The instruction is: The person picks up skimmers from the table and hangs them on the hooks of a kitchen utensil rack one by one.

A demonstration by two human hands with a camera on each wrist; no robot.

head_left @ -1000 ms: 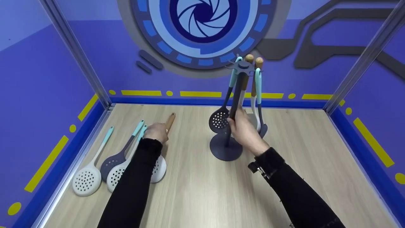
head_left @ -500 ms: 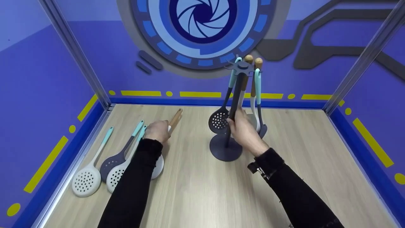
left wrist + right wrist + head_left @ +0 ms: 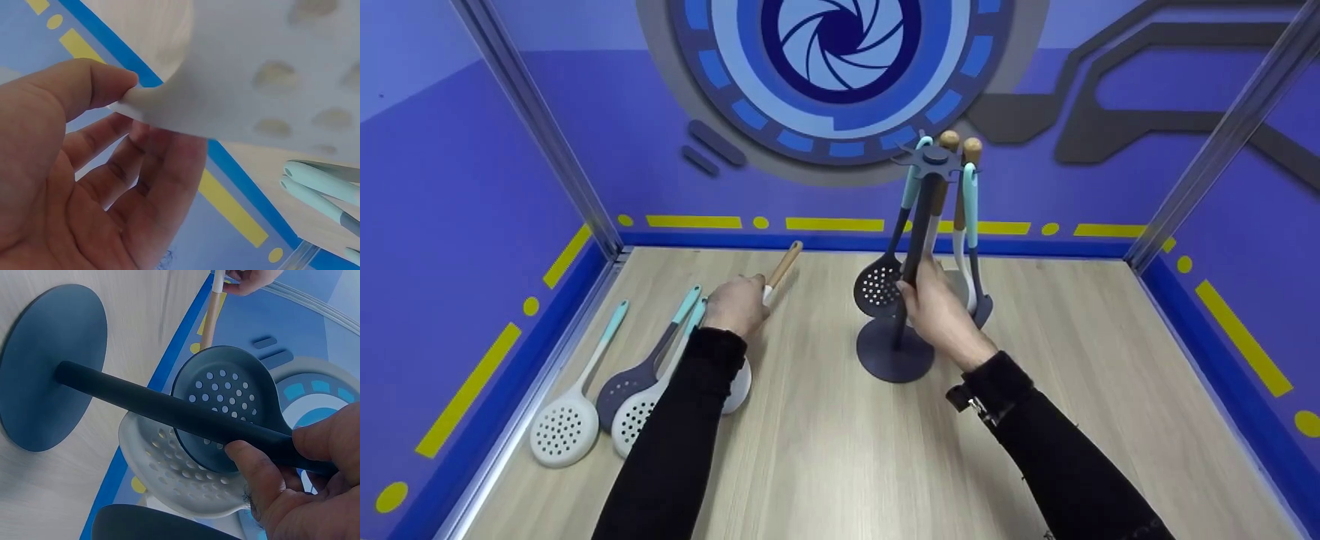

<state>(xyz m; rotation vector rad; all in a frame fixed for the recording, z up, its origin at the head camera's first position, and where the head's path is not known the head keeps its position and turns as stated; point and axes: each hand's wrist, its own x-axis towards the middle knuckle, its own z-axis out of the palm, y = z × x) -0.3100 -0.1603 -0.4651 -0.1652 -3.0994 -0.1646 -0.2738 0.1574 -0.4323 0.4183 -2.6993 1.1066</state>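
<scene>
My left hand (image 3: 736, 306) pinches the neck of a white skimmer with a wooden handle (image 3: 785, 265). In the left wrist view, thumb and fingertips meet at the narrow end of its perforated head (image 3: 230, 79). My forearm hides part of that head in the head view. My right hand (image 3: 943, 313) grips the upright pole of a dark utensil stand (image 3: 894, 366). From the stand's top hang a dark skimmer (image 3: 225, 377) with a mint handle, a white perforated utensil (image 3: 180, 467) and a few others with wooden or mint handles.
Left of my left arm lie a white skimmer (image 3: 564, 431), a dark slotted utensil (image 3: 626, 390) and another white skimmer (image 3: 634, 416), all mint-handled. Patterned blue walls enclose the wooden tabletop (image 3: 840, 465) at the back and sides.
The wooden-handled skimmer has shifted in my left hand's grip, its handle end moving right and toward the back wall. My left hand has edged slightly the same way; the right stays on the pole.
</scene>
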